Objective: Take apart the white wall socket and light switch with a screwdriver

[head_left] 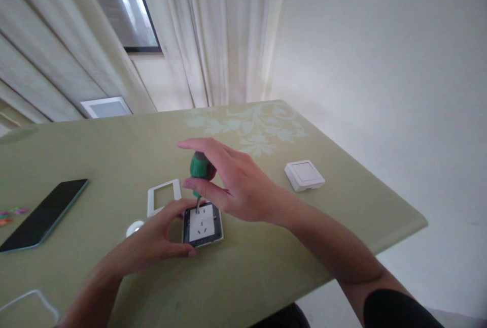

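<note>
One socket (203,227) at lower centre is pinched by its edges in the left hand (162,234); green screwdriver (199,166) is held between right hand's (243,186) thumb and fingers, tip at socket; screwdriving seemingly in hand, steady upright turning needed next

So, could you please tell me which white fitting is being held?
The slotted socket, gripped by the left hand; the hollow frame and square switch lie on the table.
</note>
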A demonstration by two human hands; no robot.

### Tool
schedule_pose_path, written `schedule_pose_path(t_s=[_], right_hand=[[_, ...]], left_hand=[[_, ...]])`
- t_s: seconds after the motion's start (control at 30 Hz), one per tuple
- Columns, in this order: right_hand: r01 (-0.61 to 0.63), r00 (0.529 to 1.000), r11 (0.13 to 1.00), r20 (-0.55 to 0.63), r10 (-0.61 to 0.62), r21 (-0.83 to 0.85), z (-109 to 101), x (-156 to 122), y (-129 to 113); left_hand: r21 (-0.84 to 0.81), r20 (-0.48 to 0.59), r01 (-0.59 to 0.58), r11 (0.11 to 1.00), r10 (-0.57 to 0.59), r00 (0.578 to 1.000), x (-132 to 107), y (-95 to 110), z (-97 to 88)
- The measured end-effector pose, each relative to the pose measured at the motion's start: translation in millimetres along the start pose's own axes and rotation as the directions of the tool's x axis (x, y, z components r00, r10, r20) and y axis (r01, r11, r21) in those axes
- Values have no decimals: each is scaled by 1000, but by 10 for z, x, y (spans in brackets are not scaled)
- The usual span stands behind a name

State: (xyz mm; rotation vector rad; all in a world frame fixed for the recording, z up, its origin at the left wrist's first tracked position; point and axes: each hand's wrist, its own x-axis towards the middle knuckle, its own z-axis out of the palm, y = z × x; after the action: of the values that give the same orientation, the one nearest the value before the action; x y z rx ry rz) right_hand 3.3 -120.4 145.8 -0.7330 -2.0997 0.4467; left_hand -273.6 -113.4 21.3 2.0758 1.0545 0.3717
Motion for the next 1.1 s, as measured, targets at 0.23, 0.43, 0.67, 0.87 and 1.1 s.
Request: schedule_pose_path(t_s=[0.23,0.43,0.67,0.87,1.1], right_hand=[[-54,992,999,115,54,-5,142,9,31],[-56,987,998,153,54,5,112,-8,25],[-53,990,999,133,54,-10,69,-16,-8],[-44,979,997,201,30,67,89,-13,15],[-42,978,989,198,71,-143,61,-9,-47]], left_hand=[[31,-125,-137,990,140,982,128,273,321],[14,-141,-146,989,146,979,123,314,299],[14,-136,-152,988,153,979,124,315,313],[-6,-138,-119,993,117,984,91,308,326],[-2,-101,-40,999,40,994,83,301,332]])
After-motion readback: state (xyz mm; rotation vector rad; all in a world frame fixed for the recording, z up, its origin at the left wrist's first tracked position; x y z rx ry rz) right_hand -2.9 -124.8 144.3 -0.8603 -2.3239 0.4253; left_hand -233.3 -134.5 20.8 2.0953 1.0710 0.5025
